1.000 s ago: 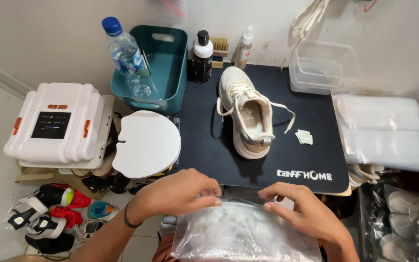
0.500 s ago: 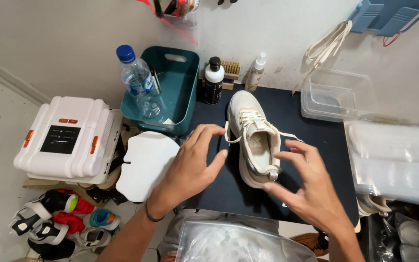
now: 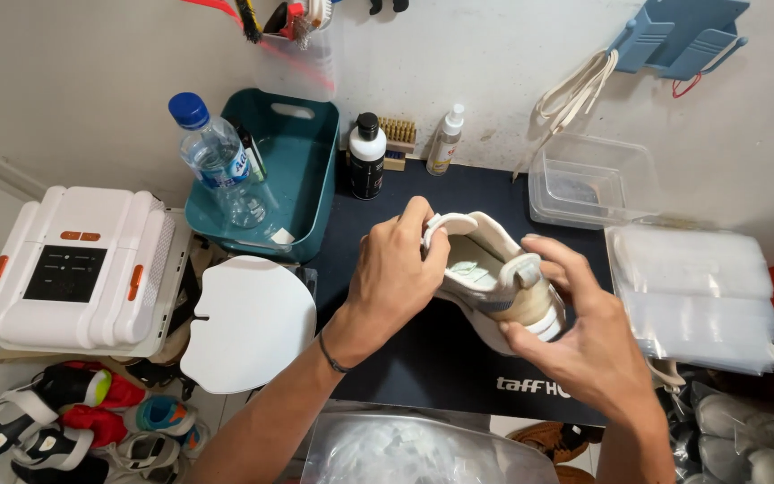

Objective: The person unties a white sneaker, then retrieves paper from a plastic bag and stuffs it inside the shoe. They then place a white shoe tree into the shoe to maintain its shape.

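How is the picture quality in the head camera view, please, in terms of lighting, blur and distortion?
Head view: even, soft lighting; the white shoe and both hands are sharp, without motion blur; wide-lens bending shows at the edges; faint glare on the clear plastic bag at the bottom.

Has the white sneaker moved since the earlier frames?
Yes. The white sneaker lay flat on the dark mat; now the left hand and right hand hold it lifted, nearer the mat's front edge.

A single head-worn camera looks steeply down from close above the dark matted surface [image 3: 459,358], facing its far edge at the white wall [image 3: 494,72]. Both hands enter from the near edge, filling the middle.
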